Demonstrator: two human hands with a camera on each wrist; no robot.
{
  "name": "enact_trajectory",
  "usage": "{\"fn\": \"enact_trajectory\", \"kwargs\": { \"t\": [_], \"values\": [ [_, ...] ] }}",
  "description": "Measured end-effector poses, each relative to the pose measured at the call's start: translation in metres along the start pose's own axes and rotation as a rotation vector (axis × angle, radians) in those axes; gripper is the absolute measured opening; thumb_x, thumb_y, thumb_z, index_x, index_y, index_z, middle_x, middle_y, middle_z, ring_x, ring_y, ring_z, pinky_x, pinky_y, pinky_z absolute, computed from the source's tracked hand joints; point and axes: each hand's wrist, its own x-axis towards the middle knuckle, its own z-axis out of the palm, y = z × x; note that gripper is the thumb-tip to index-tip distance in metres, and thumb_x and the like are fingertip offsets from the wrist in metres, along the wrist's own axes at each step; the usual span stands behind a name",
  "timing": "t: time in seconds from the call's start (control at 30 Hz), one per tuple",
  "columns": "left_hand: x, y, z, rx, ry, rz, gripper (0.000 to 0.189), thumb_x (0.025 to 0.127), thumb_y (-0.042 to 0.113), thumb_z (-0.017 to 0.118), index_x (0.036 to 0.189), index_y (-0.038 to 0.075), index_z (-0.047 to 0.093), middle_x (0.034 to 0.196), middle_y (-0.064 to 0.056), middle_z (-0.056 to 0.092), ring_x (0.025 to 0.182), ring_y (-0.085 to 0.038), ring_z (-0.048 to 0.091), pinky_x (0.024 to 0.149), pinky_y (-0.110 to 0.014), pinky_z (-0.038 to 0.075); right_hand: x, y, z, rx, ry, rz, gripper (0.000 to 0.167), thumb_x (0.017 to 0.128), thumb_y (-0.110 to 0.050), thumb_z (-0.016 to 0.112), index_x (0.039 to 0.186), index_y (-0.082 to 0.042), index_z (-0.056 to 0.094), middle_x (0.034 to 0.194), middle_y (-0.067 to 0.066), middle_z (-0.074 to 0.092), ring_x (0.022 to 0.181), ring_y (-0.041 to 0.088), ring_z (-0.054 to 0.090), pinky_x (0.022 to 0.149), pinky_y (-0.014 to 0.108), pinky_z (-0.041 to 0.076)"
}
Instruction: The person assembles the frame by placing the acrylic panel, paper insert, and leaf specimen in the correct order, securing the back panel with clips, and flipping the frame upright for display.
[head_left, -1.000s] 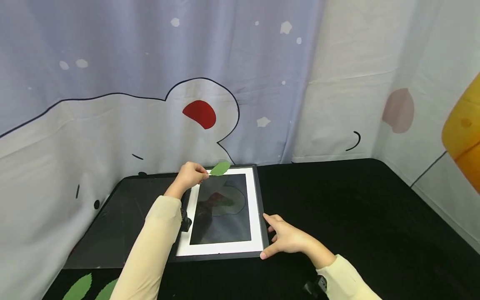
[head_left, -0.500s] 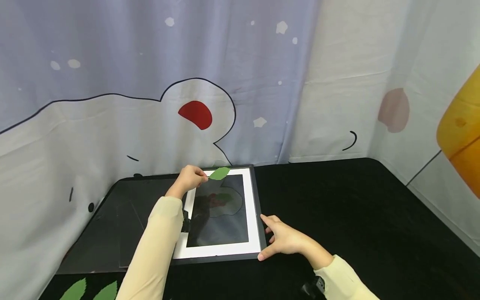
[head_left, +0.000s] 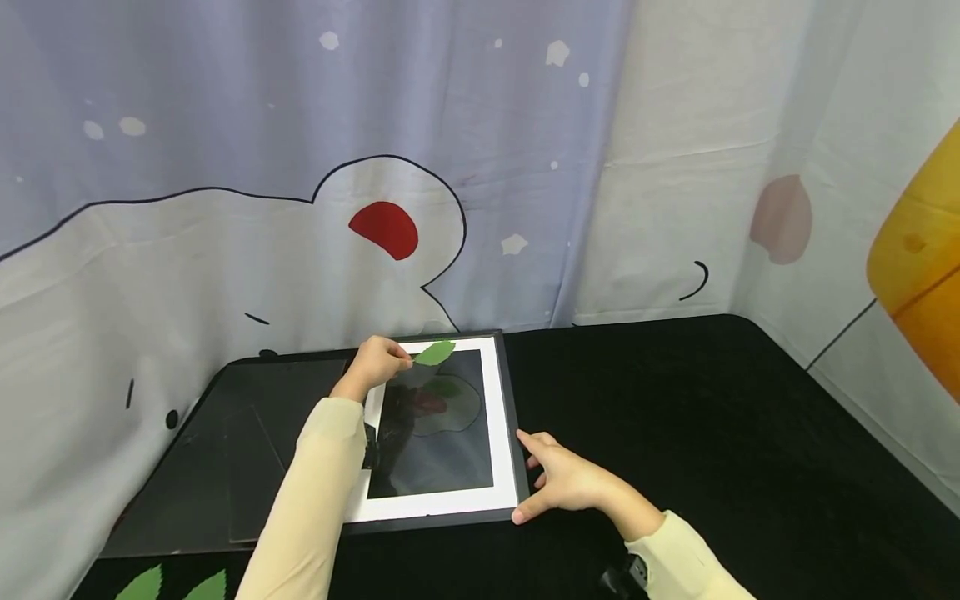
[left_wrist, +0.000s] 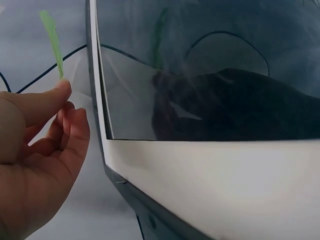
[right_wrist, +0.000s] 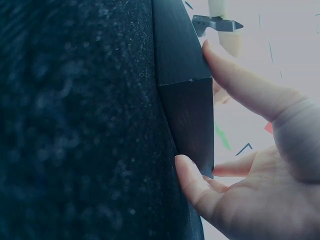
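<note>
- While the left hand (head_left: 372, 364) pinches the leaf (head_left: 434, 352) toward twelve o'clock of the picture frame (head_left: 495, 400), squeezing hard could crease it.
- The right hand (head_left: 576, 477), spread wide against the five o'clock corner, could skid the picture frame by pushing.

A small, curtained-off tabletop corner, indoors; whether it sits in a home, studio or lab cannot be told. Behind the table hangs a lavender-and-white fabric curtain (head_left: 487, 125) printed with pale star-like spots, thick black cartoon outlines and one red patch. A white fabric curtain (head_left: 862, 208) with a large yellow-orange printed shape closes the right side. Between them is a broad table with rounded corners, covered in fuzzy black cloth (head_left: 660, 425). The dark glass of a black-edged, white-bordered frame (head_left: 442, 442) mirrors the printed outline.
</note>
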Motion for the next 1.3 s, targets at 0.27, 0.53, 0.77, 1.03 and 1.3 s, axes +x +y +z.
{"fn": "enact_trajectory", "kwargs": {
  "t": [0.27,0.53,0.77,1.03,1.3],
  "values": [
    [0.001,-0.003,0.005,0.029,0.002,0.007,0.016,0.088,0.008,0.066,0.096,-0.004,0.073,0.093,-0.017,0.071,0.075,-0.023,0.066,0.068,-0.035,0.053,-0.002,0.000,0.001,-0.002,0.000,-0.014,0.108,0.068,-0.019,0.088,0.148,0.009,0.021,0.136,0.020,0.038,0.092,0.021,0.057,0.078,0.033,0.051],
    [0.002,-0.005,0.012,0.037,-0.001,0.005,0.016,0.088,0.006,0.066,0.098,-0.005,0.073,0.095,-0.018,0.071,0.078,-0.025,0.067,0.068,-0.036,0.053,-0.003,0.000,0.001,-0.003,0.000,-0.021,0.108,0.068,-0.019,0.088,0.148,0.009,0.021,0.134,0.020,0.039,0.091,0.021,0.057,0.077,0.032,0.050],
    [0.002,-0.007,0.016,0.051,-0.002,-0.001,0.015,0.088,0.004,0.065,0.097,-0.005,0.073,0.093,-0.018,0.071,0.079,-0.026,0.068,0.070,-0.037,0.055,-0.004,-0.001,0.002,-0.007,0.000,-0.022,0.108,0.068,-0.019,0.088,0.148,0.010,0.022,0.134,0.020,0.039,0.090,0.020,0.057,0.077,0.031,0.050],
    [0.002,-0.011,0.018,0.052,0.010,0.004,0.014,0.086,0.004,0.067,0.094,-0.004,0.074,0.089,-0.016,0.072,0.075,-0.022,0.067,0.068,-0.035,0.054,-0.004,-0.001,0.002,-0.005,-0.001,-0.023,0.109,0.068,-0.019,0.088,0.148,0.010,0.022,0.134,0.020,0.040,0.090,0.020,0.057,0.076,0.031,0.050],
    [0.004,-0.014,0.019,0.057,0.015,0.003,0.014,0.086,0.004,0.067,0.094,-0.005,0.074,0.091,-0.017,0.072,0.075,-0.023,0.068,0.068,-0.035,0.055,-0.004,-0.001,0.002,-0.003,0.001,-0.025,0.109,0.067,-0.019,0.089,0.148,0.010,0.021,0.134,0.020,0.039,0.091,0.020,0.057,0.076,0.030,0.050]
  ]
}}
